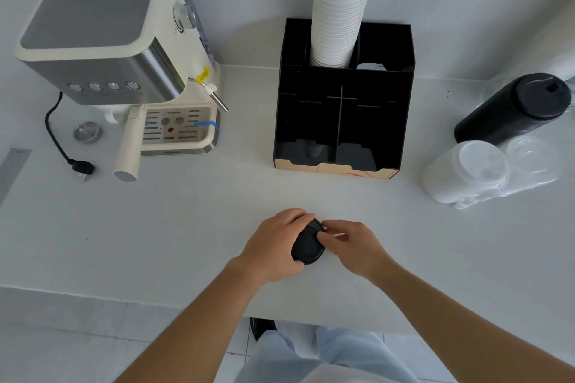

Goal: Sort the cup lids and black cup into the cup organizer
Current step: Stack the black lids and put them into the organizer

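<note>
Both hands, left hand (277, 242) and right hand (351, 244), are clamped on a round black plastic lid (308, 242) near the white counter's (186, 211) front edge, well short of the black compartmented cup organizer (342, 121); a loosened pinch could drop it floorward

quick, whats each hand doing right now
Left hand: closed on the black lids, gripping their left side.
Right hand: fingertips pinching the top lid's right edge.

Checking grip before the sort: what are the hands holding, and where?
Both hold a black lid: left hand wraps its left edge, right hand fingers rest on its top and right edge.
</note>
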